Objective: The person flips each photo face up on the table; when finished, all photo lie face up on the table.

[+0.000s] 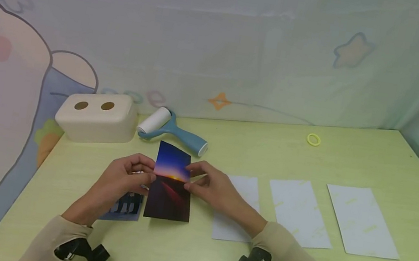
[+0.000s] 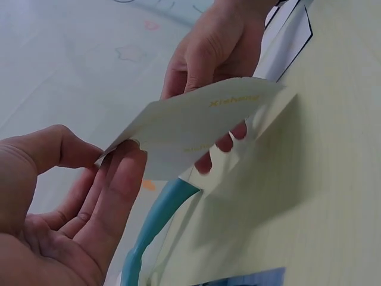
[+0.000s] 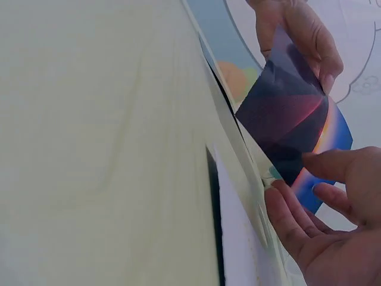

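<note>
Raised in front of the lint roller (image 1: 186, 138), the sunset photo print (image 1: 169, 197) was pinched at opposite side edges by the left hand (image 1: 115, 181) and right hand (image 1: 221, 192). It looked light, bendy and easily creased, best held by those edges.

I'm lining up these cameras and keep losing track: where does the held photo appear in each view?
Head: photo, slightly left of centre, below the middle.
Left wrist: photo, around centre, pale back showing.
Right wrist: photo, right of centre, picture side showing.
Shared landmark: the table, visible in all three.
</note>
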Action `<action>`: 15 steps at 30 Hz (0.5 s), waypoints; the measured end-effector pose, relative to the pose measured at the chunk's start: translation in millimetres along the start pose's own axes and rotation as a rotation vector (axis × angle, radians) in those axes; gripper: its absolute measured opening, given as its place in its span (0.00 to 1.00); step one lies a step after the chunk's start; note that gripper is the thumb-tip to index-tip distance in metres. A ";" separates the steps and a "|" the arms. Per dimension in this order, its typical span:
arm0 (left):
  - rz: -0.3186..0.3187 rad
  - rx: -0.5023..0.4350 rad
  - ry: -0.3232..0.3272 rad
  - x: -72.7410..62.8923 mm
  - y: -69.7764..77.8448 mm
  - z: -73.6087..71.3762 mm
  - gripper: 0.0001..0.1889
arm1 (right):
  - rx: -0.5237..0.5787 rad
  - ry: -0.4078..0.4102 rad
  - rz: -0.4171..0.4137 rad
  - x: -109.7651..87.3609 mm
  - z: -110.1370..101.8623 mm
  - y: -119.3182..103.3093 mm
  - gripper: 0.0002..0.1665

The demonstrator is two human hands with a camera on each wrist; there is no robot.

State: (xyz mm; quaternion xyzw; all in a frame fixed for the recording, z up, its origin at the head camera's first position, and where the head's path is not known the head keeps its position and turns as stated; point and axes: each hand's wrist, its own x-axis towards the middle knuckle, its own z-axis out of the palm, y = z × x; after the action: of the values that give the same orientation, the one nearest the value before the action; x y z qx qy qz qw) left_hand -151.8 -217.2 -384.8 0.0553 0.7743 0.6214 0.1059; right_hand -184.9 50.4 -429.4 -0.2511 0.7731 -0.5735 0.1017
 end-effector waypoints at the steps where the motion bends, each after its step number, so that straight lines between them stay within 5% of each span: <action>1: 0.006 0.002 0.011 0.1 -0.3 -0.1 0.16 | -0.012 0.018 -0.002 0.2 -0.1 0.5 0.23; 15: 0.065 0.113 0.081 1.8 -3.8 0.3 0.16 | -0.064 0.115 0.020 0.9 -1.7 1.7 0.19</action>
State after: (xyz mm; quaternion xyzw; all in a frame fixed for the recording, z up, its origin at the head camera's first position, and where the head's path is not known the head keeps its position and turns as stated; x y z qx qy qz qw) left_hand -153.3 -217.4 -388.7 0.0613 0.8097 0.5814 0.0509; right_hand -186.9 51.7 -430.3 -0.2133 0.7982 -0.5608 0.0548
